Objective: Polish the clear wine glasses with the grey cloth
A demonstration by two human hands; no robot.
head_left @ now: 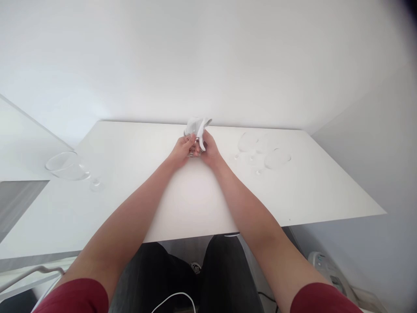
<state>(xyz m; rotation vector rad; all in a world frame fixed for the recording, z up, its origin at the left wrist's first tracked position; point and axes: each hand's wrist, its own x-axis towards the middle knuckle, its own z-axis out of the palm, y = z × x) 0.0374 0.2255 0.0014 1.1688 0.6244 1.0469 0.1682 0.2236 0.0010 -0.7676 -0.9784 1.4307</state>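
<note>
Together, hands (pixel 180 151) at white cloth (pixel 195 125)

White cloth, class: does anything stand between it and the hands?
Nothing visible does: left hand and right hand are both at the white cloth; the clear glasses on the right and lone glass on the left are apart.

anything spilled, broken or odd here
No spill or breakage shows. Only a dark speck stands out against the plain white table, near its front edge on the right; the clear glasses are too faint to check for chips.
</note>
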